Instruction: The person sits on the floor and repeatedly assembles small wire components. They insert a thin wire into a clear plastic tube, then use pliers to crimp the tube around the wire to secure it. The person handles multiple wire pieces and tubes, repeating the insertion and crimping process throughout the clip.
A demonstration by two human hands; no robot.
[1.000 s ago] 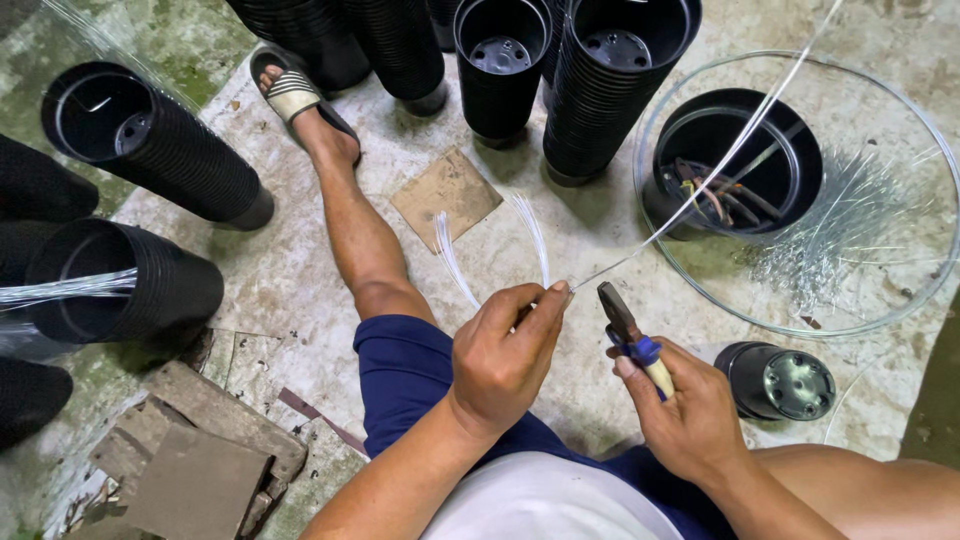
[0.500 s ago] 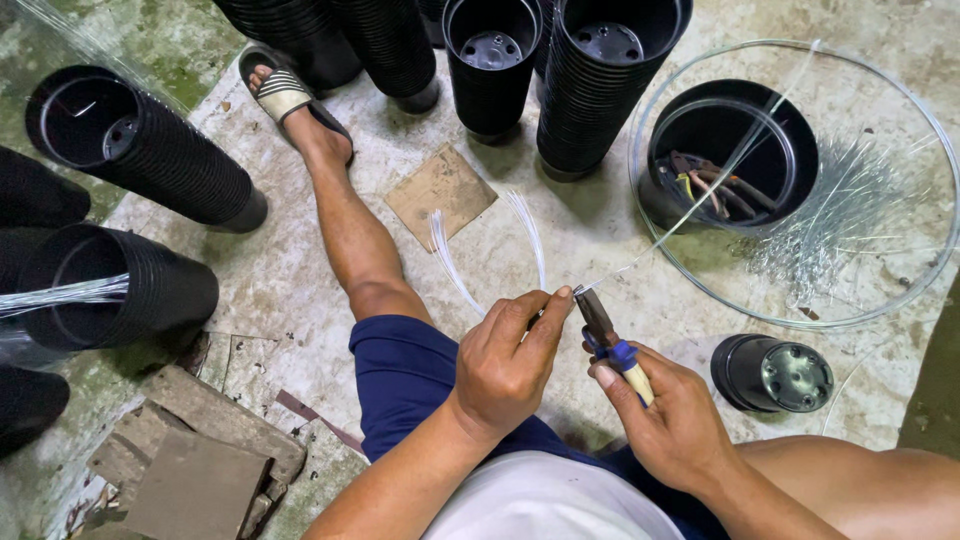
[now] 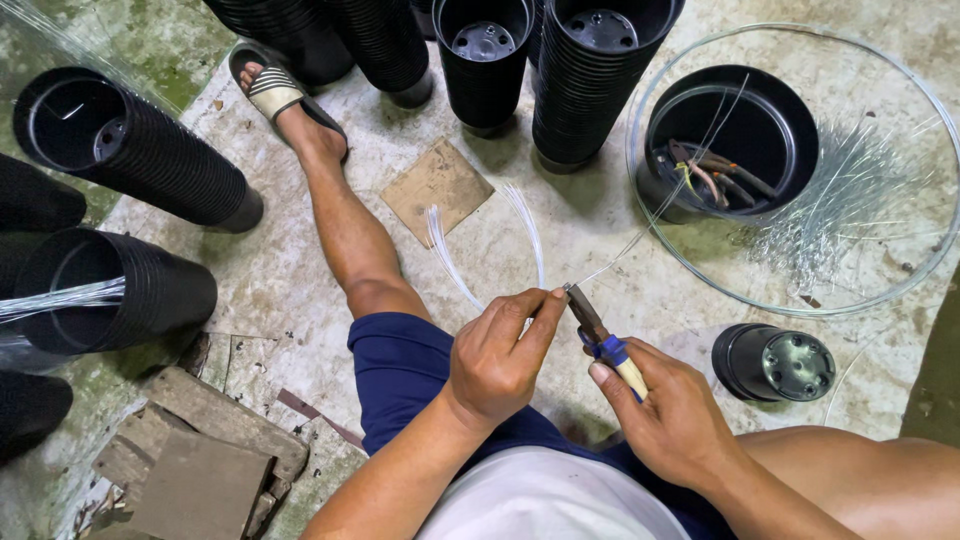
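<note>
My left hand (image 3: 498,352) pinches a thin clear wire (image 3: 650,225) between thumb and fingers, right at the jaws of a pair of pliers. My right hand (image 3: 668,412) grips those pliers (image 3: 602,340) by their blue and pale handles, jaws closed against the wire beside my left fingertips. The wire runs up and right toward a large coil of wire (image 3: 860,190). Cut clear wire pieces (image 3: 480,250) lie on the floor just beyond my left hand. My bare left leg (image 3: 350,240) stretches forward, foot in a sandal (image 3: 275,90).
Stacks of black plastic pots lie at the left (image 3: 130,150) and stand at the top (image 3: 590,70). A black pot holding tools (image 3: 730,150) sits inside the wire coil. A small pot stack (image 3: 775,362) lies at the right. Cardboard square (image 3: 437,188) and broken slabs (image 3: 200,450) lie on the concrete.
Both hands have come closer together and lower in the view; the pliers' jaws now meet the wire at my left fingertips. The wire hangs lower than before.
</note>
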